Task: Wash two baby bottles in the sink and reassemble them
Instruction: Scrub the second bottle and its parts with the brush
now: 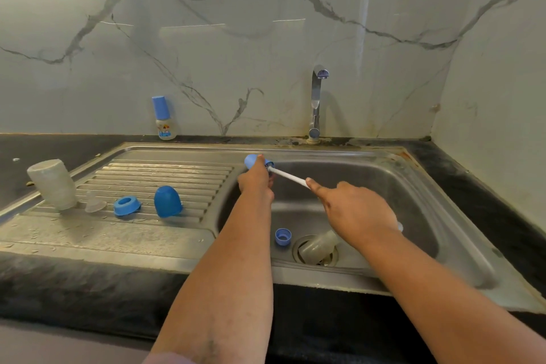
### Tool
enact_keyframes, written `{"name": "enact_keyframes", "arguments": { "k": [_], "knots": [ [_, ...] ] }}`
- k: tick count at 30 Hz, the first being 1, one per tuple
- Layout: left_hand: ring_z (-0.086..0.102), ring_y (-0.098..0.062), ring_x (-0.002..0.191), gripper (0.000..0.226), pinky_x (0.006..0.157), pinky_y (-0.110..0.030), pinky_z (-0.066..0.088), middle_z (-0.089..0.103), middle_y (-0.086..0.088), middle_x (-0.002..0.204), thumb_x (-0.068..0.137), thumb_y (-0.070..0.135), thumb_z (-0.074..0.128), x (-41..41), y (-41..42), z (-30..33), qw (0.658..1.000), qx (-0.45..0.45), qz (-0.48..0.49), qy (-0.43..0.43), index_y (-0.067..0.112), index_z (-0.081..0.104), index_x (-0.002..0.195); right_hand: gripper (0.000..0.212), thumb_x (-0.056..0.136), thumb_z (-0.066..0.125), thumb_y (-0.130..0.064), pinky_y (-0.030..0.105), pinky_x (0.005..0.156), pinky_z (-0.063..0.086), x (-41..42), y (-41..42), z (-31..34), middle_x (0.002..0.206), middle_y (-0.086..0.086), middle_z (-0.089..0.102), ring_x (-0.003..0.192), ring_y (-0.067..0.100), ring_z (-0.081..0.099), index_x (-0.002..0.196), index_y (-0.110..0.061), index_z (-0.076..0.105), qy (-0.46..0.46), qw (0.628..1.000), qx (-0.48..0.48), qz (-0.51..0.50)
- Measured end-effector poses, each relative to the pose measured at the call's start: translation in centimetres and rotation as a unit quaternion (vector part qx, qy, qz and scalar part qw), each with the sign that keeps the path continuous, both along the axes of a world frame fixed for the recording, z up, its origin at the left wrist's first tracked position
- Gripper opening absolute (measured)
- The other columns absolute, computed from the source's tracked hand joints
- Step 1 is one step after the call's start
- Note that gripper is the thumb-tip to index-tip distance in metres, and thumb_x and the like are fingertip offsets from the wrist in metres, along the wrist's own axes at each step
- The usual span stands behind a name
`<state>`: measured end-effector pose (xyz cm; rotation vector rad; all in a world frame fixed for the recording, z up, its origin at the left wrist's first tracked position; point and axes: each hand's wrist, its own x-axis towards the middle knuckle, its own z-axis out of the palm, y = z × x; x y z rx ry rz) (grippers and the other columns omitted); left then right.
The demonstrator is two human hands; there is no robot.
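Bottle parts are lying spread around a steel sink (461, 186), seen from a head camera looking down. The left hand (256, 183) is gripping a blue cap (253, 161) over the basin's back left corner. The right hand (351, 210) is holding a white brush (288, 177), fingers curled round its handle and index finger lying along it, with the tip pushed into the cap.

1 clear bottle (317, 245) is lying on its side over the drain, with a blue ring (283, 236) just beside it. On the drainboard, 1 clear bottle body (53, 183) is standing inverted, next to a clear teat (95, 202), a second blue ring (126, 206) and a second blue cap (167, 201). A third, assembled bottle (164, 117) is standing on the counter against the wall.

Risks, as judgement: the cap is probably wet and could slip from the left hand into the basin. The bottle over the drain could block draining water. Grit on the drainboard could dirty the parts there.

Hard to make out: the brush head is hidden inside the cap. The tap (316, 103) is showing no visible water. The right hand is covering part of the bottle in the basin, and something pale is peeking past the wrist, unidentifiable.
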<state>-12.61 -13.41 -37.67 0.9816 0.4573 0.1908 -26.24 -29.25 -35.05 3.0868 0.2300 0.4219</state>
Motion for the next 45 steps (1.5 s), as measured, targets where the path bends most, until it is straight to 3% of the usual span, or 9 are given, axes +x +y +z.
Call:
{"name": "enact_keyframes", "arguments": {
  "k": [5,10,14,16,25,34,37,42,45],
  "knots": [
    [0.059,-0.014,0.069,0.031,0.052,-0.021,0.047,0.06,-0.003,0.086,0.095,0.031,0.058,-0.3,1.0,0.2,0.999,-0.01,-0.029,0.008,0.013,0.058,0.12,0.061,0.103,0.032,-0.019,0.033,0.046,0.038,-0.1,0.1,-0.6,0.079,0.001,0.042,0.057,0.016,0.044,0.15,-0.05,0.008,-0.009,1.0,-0.003,0.022],
    [0.064,-0.027,0.082,0.039,0.061,-0.029,0.057,0.061,-0.018,0.098,0.1,0.029,0.052,-1.9,2.1,0.3,0.98,-0.125,-0.148,-0.04,-0.002,0.048,0.124,0.038,0.102,0.041,-0.032,0.019,0.052,0.042,0.8,0.1,-1.4,0.09,-0.012,0.063,0.057,0.005,0.048,0.138,-0.043,0.047,0.116,0.944,0.302,0.069],
    [0.063,-0.038,0.101,0.043,0.073,-0.041,0.06,0.062,-0.031,0.11,0.104,0.025,0.04,-2.5,1.5,1.4,0.935,-0.242,-0.235,-0.114,-0.007,0.044,0.132,0.032,0.102,0.045,-0.027,0.017,0.035,0.026,0.4,-2.5,-0.3,0.06,0.001,0.042,0.042,0.007,0.03,0.13,-0.039,0.056,0.325,0.662,0.675,0.032],
    [0.061,-0.04,0.106,0.042,0.088,-0.045,0.055,0.062,-0.032,0.115,0.105,0.023,0.035,-2.4,1.1,1.7,0.917,-0.269,-0.258,-0.145,-0.008,0.046,0.13,0.03,0.101,0.046,-0.027,0.017,0.034,0.025,0.3,-3.1,-0.1,0.059,0.002,0.041,0.04,0.007,0.028,0.126,-0.04,0.058,0.345,0.621,0.702,0.049],
    [0.042,-0.011,0.07,0.05,0.066,-0.022,0.042,0.051,-0.003,0.083,0.083,0.052,0.068,-1.4,1.2,0.7,0.975,-0.132,-0.163,-0.073,0.01,0.059,0.108,0.034,0.099,0.049,-0.036,0.016,0.051,0.036,0.1,-2.5,-0.2,0.074,-0.015,0.053,0.057,0.002,0.044,0.13,-0.049,0.053,0.154,0.905,0.388,0.079],
    [0.064,-0.02,0.089,0.026,0.076,-0.027,0.05,0.071,-0.011,0.094,0.1,0.027,0.05,-1.8,1.0,1.7,0.948,-0.204,-0.214,-0.116,0.004,0.058,0.109,0.041,0.1,0.04,-0.042,0.025,0.055,0.044,0.4,-2.4,-0.4,0.083,-0.009,0.055,0.064,0.01,0.054,0.139,-0.056,0.036,-0.036,0.977,0.211,0.026],
    [0.069,-0.025,0.084,0.026,0.069,-0.029,0.059,0.07,-0.019,0.096,0.101,0.022,0.048,-1.9,1.3,1.5,0.935,-0.241,-0.216,-0.145,-0.001,0.058,0.106,0.037,0.1,0.048,-0.036,0.016,0.046,0.037,0.2,-1.4,-0.3,0.084,-0.007,0.059,0.053,0.007,0.048,0.133,-0.05,0.048,0.111,0.903,0.411,0.056],
    [0.066,-0.027,0.09,0.02,0.082,-0.033,0.056,0.071,-0.02,0.09,0.099,0.016,0.05,-1.9,1.1,2.1,0.919,-0.291,-0.186,-0.19,-0.002,0.06,0.1,0.031,0.101,0.047,-0.024,0.017,0.035,0.027,-0.6,-2.4,1.0,0.061,0.001,0.042,0.041,0.006,0.029,0.125,-0.038,0.061,0.341,0.586,0.732,0.067],
    [0.065,-0.021,0.089,0.025,0.078,-0.029,0.058,0.07,-0.014,0.091,0.097,0.018,0.055,-1.5,-0.2,1.9,0.942,-0.237,-0.164,-0.172,-0.002,0.058,0.111,0.032,0.101,0.045,-0.022,0.016,0.033,0.026,-0.3,-2.5,0.9,0.061,0.002,0.041,0.04,0.006,0.028,0.126,-0.034,0.06,0.34,0.55,0.761,0.055]
  ]
}}
